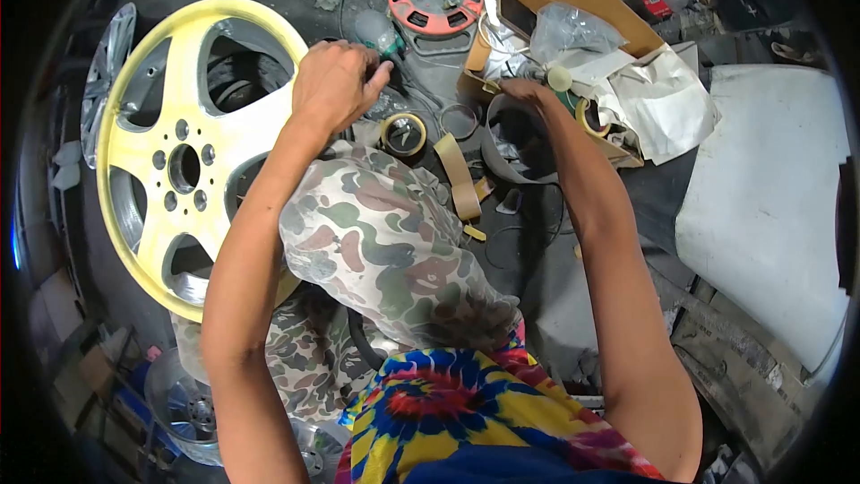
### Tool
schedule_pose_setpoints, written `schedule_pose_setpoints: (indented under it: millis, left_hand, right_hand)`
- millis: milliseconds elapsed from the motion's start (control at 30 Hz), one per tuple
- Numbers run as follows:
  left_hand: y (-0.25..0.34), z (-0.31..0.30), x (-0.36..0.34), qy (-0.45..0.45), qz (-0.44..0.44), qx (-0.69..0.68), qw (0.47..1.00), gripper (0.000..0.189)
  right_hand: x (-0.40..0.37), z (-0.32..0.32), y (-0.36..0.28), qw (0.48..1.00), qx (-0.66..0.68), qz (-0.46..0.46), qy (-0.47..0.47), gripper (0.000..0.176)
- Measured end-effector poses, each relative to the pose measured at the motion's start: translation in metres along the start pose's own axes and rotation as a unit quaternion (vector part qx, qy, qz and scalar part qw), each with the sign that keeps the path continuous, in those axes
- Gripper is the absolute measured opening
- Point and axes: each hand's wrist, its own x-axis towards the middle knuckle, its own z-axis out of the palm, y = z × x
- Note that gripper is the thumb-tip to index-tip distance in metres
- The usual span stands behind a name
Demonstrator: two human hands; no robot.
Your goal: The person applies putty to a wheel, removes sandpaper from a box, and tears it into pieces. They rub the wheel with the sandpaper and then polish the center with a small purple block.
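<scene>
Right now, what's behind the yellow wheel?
A silver wheel pokes out past the left edge of the yellow wheel, and what looks like a dark tyre shows through its upper gaps. The rest of both is covered.

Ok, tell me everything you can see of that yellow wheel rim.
The wheel rim is a five-spoke alloy, face coated pale yellow, bare silvery metal inside the openings, lug holes ringing a centre bore. It stands tilted on edge at the person's left. The camouflage knee overlaps its lower right edge; the left hand is by its upper right, contact unclear.
</scene>
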Motion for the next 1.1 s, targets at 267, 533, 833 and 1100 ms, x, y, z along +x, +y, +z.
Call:
schedule_pose_setpoints:
  millis: [267, 533, 833, 1100]
  left_hand:
    - [-0.001, 0.002, 0.000, 0.003, 0.005, 0.002, 1.000, 0.032]
    - [-0.002, 0.002, -0.001, 0.013, 0.012, -0.014, 1.000, 0.031]
    - [0.000, -0.001, -0.002, -0.005, -0.008, -0.020, 1.000, 0.031]
    - [-0.006, 0.007, -0.003, 0.020, -0.001, -0.017, 1.000, 0.030]
  right_hand:
    - [-0.095, 0.073, -0.022, 0.967, -0.159, -0.089, 0.177, 0.047]
    - [-0.084, 0.064, -0.018, 0.955, -0.193, -0.085, 0.208, 0.051]
    - [-0.039, 0.038, 0.010, 0.923, -0.233, -0.100, 0.289, 0.064]
    - [-0.056, 0.031, 0.012, 0.875, -0.332, -0.144, 0.322, 0.041]
